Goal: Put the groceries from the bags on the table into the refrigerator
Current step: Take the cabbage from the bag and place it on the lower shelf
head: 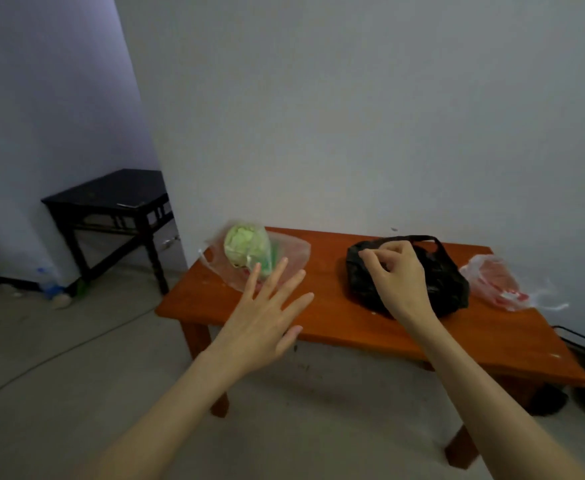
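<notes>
The left hand (pixel 267 317) is spread flat, empty, at frame centre above the orange wooden table (pixel 319 320). The right hand (pixel 396 275) curls loosely over the crinkled black bag (pixel 447 282), contents hidden; whether it pinches the plastic is unclear. A clear bag (pixel 291 252) holds a pale cabbage (pixel 246 245). At right lies a blurred reddish bag (pixel 495 282). A dark stool (pixel 111 202) stands upper left.
</notes>
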Demonstrator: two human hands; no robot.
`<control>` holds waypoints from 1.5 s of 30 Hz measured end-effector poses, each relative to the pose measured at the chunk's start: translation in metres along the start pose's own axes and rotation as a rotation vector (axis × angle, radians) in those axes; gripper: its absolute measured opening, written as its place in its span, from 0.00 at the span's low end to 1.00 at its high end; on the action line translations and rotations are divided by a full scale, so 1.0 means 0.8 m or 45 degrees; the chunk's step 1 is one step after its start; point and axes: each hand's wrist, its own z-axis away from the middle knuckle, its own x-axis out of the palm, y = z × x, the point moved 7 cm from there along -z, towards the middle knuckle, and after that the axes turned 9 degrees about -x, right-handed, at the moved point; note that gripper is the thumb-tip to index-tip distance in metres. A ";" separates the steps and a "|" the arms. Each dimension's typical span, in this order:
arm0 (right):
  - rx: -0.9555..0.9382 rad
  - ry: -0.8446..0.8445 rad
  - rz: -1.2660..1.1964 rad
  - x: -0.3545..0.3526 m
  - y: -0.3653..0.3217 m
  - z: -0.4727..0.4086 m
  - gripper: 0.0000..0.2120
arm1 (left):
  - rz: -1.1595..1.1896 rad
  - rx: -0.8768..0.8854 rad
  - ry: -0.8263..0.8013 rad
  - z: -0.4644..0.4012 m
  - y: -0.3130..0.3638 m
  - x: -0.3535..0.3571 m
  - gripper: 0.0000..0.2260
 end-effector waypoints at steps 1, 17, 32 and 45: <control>-0.021 -0.015 0.048 0.017 0.004 -0.015 0.13 | -0.005 -0.025 -0.044 -0.009 -0.020 0.016 0.22; 0.050 -0.499 0.102 0.376 0.083 -0.186 0.01 | 0.379 -0.401 -0.288 -0.104 -0.300 0.286 0.14; 0.284 -0.559 0.145 0.623 0.157 -0.327 0.22 | 0.570 -0.342 -0.590 -0.249 -0.444 0.489 0.20; 0.192 -0.625 0.298 0.659 0.276 -0.425 0.23 | 0.678 -0.596 -0.944 -0.336 -0.473 0.630 0.28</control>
